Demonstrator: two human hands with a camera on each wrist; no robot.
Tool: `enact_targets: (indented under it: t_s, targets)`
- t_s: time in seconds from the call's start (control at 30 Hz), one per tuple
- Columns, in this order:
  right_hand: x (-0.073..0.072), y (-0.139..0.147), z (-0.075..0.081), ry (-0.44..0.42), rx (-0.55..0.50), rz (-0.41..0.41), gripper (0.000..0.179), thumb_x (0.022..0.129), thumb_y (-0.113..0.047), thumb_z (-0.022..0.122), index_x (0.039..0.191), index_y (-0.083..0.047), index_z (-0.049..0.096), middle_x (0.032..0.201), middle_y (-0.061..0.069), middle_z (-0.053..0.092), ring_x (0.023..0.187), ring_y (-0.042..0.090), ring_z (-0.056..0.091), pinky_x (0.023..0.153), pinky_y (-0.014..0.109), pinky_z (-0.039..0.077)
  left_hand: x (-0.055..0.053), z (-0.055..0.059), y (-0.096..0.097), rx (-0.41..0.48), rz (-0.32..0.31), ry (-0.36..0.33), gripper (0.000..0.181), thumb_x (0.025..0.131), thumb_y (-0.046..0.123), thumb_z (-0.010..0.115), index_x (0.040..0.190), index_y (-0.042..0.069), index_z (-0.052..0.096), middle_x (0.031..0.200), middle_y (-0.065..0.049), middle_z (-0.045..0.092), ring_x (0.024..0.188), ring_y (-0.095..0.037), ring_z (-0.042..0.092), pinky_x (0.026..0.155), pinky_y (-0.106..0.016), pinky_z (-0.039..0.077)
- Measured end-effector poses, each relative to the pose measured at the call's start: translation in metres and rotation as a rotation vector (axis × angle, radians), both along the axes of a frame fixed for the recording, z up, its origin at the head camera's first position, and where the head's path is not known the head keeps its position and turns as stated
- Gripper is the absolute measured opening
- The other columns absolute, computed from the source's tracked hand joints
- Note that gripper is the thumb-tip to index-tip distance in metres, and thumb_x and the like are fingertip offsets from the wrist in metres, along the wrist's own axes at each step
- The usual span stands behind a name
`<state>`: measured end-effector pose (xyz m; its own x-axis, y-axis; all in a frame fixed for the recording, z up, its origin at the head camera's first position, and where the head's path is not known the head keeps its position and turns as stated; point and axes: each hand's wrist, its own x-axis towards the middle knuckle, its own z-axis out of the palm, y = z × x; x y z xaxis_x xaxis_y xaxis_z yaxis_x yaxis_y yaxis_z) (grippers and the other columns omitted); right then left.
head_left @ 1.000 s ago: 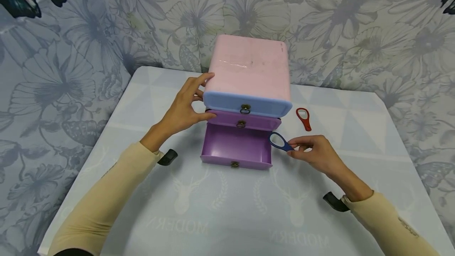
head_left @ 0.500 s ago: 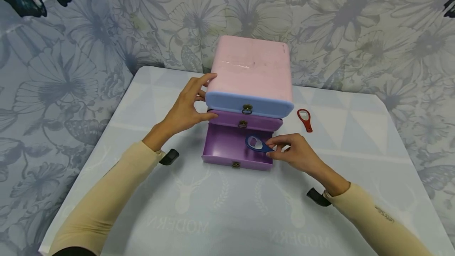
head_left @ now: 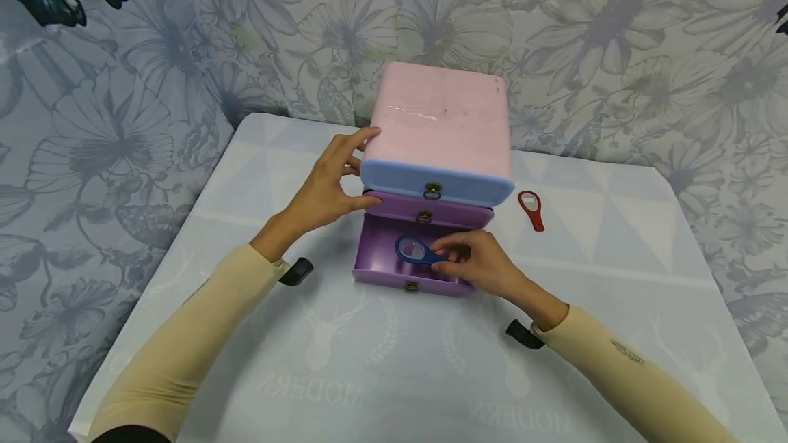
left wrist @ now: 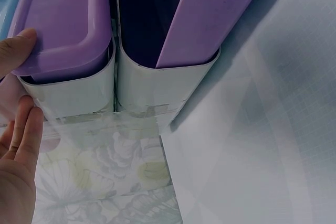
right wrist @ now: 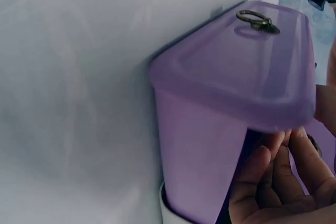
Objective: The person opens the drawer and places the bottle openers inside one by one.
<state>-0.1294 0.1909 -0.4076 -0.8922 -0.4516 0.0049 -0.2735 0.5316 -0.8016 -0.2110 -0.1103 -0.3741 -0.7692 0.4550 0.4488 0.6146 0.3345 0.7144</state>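
Note:
A pink drawer cabinet (head_left: 446,115) with a blue top drawer (head_left: 437,182) stands on the table. Its purple bottom drawer (head_left: 410,277) is pulled out. My right hand (head_left: 477,262) pinches a small blue magnifying glass (head_left: 414,250) by the handle, the round lens over the inside of that drawer. In the right wrist view, the fingers (right wrist: 257,169) reach behind the drawer front (right wrist: 231,66); the magnifying glass is hidden there. My left hand (head_left: 320,186) rests against the cabinet's left side, thumb on the purple middle drawer (left wrist: 65,19) and straightish fingers along the side.
A similar red magnifying glass (head_left: 532,210) lies on the table to the right of the cabinet. The pale printed table (head_left: 394,361) meets flower-patterned walls (head_left: 603,46) behind and at the left.
My right hand has moved left, carrying the blue magnifying glass from beside the bottom drawer's right wall to over its inside. The left hand has kept its place on the cabinet.

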Motion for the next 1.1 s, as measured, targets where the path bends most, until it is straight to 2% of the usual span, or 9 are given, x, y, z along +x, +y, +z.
enact_targets:
  t_s: [0.23, 0.5, 0.8, 1.1]
  targets:
    - [-0.006, -0.019, -0.005, -0.014, 0.003, 0.049, 0.026, 0.084, -0.011, 0.081, 0.109, -0.005, 0.077, 0.092, 0.005, 0.074, 0.073, 0.014, 0.063, 0.062, 0.024, 0.053, 0.000, 0.000, 0.000, 0.001, 0.002, 0.009, 0.106, 0.071, 0.007, 0.091, 0.156, 0.028, 0.032, 0.131, -0.012, 0.043, 0.095, -0.020, 0.062, 0.093, -0.041, 0.057]
    - [-0.013, -0.033, -0.012, -0.016, 0.052, 0.054, 0.028, 0.085, -0.013, 0.080, 0.112, -0.007, 0.076, 0.102, 0.005, 0.074, 0.076, 0.013, 0.064, 0.066, 0.024, 0.054, -0.001, -0.001, 0.000, -0.002, 0.000, 0.012, 0.106, 0.070, 0.008, 0.091, 0.156, 0.029, 0.032, 0.131, -0.011, 0.044, 0.095, -0.018, 0.062, 0.094, -0.035, 0.056]
    - [-0.021, -0.047, -0.014, -0.013, 0.161, 0.091, 0.026, 0.086, -0.015, 0.080, 0.110, -0.005, 0.076, 0.098, 0.004, 0.074, 0.075, 0.008, 0.062, 0.068, 0.025, 0.053, -0.001, 0.000, 0.000, -0.002, -0.005, 0.031, 0.105, 0.071, 0.009, 0.091, 0.156, 0.026, 0.032, 0.131, -0.012, 0.044, 0.094, -0.018, 0.062, 0.092, -0.038, 0.056]
    - [-0.025, -0.056, -0.016, -0.043, 0.252, 0.085, 0.026, 0.086, -0.017, 0.080, 0.109, -0.007, 0.076, 0.095, 0.003, 0.074, 0.078, 0.008, 0.064, 0.073, 0.027, 0.055, 0.001, 0.002, -0.001, -0.005, -0.003, 0.025, 0.106, 0.070, 0.008, 0.092, 0.156, 0.025, 0.032, 0.131, -0.012, 0.044, 0.093, -0.018, 0.063, 0.092, -0.034, 0.056]
